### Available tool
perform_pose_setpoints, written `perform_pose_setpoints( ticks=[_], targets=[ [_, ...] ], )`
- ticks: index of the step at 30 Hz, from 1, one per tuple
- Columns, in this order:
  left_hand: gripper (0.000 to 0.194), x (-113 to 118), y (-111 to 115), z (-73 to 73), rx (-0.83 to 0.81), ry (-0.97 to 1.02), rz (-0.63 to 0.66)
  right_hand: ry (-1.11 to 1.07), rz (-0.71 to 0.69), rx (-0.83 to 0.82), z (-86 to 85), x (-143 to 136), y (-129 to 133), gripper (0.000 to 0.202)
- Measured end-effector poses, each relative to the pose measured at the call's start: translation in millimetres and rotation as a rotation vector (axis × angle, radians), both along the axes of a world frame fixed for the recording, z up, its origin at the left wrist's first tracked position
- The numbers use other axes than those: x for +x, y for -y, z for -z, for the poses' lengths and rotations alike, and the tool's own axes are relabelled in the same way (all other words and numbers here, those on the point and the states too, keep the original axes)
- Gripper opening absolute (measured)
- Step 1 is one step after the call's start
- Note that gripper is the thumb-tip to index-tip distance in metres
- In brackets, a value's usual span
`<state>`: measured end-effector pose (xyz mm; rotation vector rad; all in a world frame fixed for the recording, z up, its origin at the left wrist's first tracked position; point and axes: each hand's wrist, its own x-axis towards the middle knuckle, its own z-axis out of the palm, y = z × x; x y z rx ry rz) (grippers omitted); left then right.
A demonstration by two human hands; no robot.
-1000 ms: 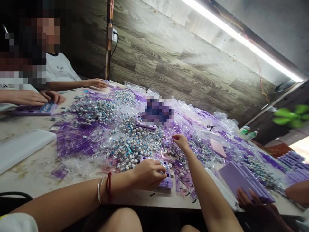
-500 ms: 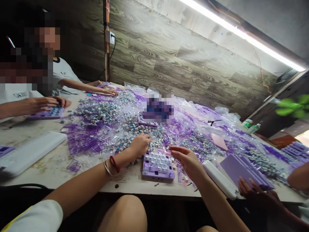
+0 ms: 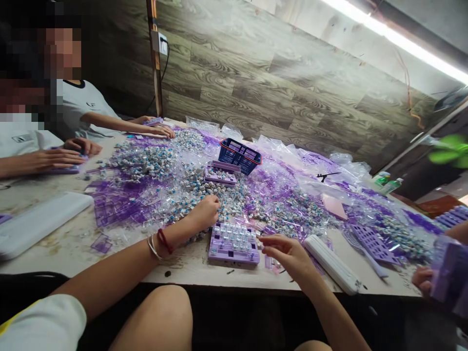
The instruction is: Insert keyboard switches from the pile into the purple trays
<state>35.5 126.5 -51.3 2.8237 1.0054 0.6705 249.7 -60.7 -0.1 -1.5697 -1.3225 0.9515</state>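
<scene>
A lavender keypad (image 3: 227,254) lies near the table's front edge, with clear caps (image 3: 237,236) over much of its top. Just beyond its upper left corner, my left hand (image 3: 205,212) is closed over the pile of small white-and-blue key switches (image 3: 234,200); whatever its curled fingers hold is hidden. My right hand (image 3: 284,249) hovers beside the keypad's right edge, thumb and index finger drawn close together. Anything between those fingertips is too small to name. Past the pile rests another lavender keypad case (image 3: 220,176).
A dark blue basket (image 3: 239,155) stands tilted at the back. White bars lie left (image 3: 47,222) and right (image 3: 331,263). Purple frames (image 3: 122,204) and clear bags (image 3: 280,151) cover much of the table. Co-workers' hands (image 3: 82,146) are busy left; another person's hand (image 3: 422,280) holds purple pieces right.
The camera view has shifted slightly. My right hand has lowered a little beside the keypad; my left stays at the pile. The neighbour on the right has lifted lavender panels off the table.
</scene>
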Motion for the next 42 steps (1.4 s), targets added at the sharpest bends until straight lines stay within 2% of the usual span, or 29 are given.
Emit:
perform_pose_setpoints(
  ticks=[4,7,13,18,20,23,26,29,36,42],
  targets=[
    [0.022,-1,-1,-2.1,-0.103,0.086,0.02,0.306,-0.051,0.088,9.4,5,-8,0.021],
    [0.023,-1,-1,-4.4,-0.103,0.149,0.045,0.418,-0.105,0.155,15.1,10,-16,0.017],
    [0.022,-1,1,-8.0,-0.039,0.185,0.087,0.486,-0.149,0.244,23.9,14,-33,0.015],
    [0.021,2,3,-9.2,-0.025,0.248,0.081,0.493,-0.158,0.322,27.5,7,-43,0.018],
    [0.024,3,4,-9.9,-0.064,0.313,0.102,0.485,-0.177,0.365,27.3,0,-45,0.017],
    [0.025,4,6,-11.8,-0.21,0.38,0.173,0.448,-0.239,0.435,26.5,-12,-44,0.015],
    [0.021,6,8,-13.3,-0.344,0.411,0.222,0.435,-0.365,0.397,25.5,-24,-40,0.015],
    [0.02,7,7,-13.5,-0.395,0.442,0.246,0.485,-0.471,0.337,22.1,-31,-37,0.018],
    [0.023,6,12,-18.1,-0.391,0.415,0.268,0.577,-0.511,0.25,1.5,-26,-33,0.018],
    [0.024,8,19,-18.1,-0.391,0.381,0.363,0.569,-0.538,0.136,-8.6,-11,-26,0.018]
  ],
)
